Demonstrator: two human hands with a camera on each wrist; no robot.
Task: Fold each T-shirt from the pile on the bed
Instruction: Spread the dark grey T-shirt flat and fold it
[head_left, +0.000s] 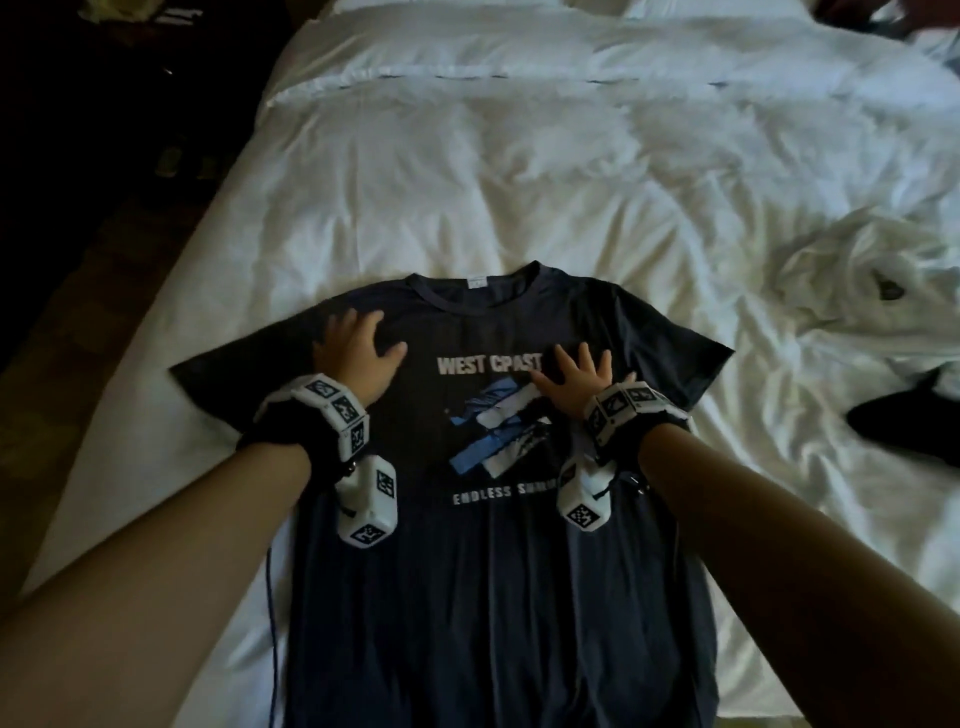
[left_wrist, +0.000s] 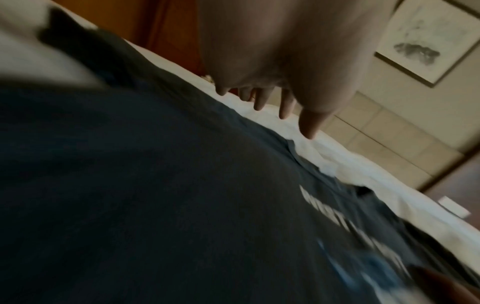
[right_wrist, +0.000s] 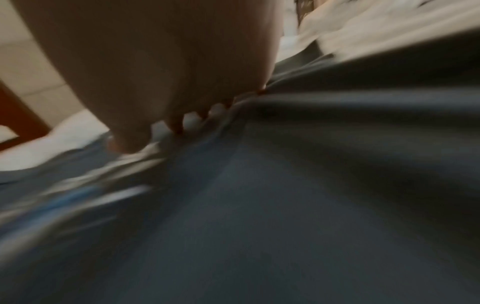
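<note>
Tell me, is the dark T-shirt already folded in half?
No, the dark T-shirt lies spread flat on the bed, both sleeves out, with the left hand and right hand pressing on it.

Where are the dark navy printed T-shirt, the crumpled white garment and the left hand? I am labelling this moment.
dark navy printed T-shirt (head_left: 498, 597): head view, plain lower front below the print.
crumpled white garment (head_left: 852, 291): head view, middle of the heap on the bed's right.
left hand (head_left: 358, 353): head view, back of the hand, flat on the shirt.
</note>
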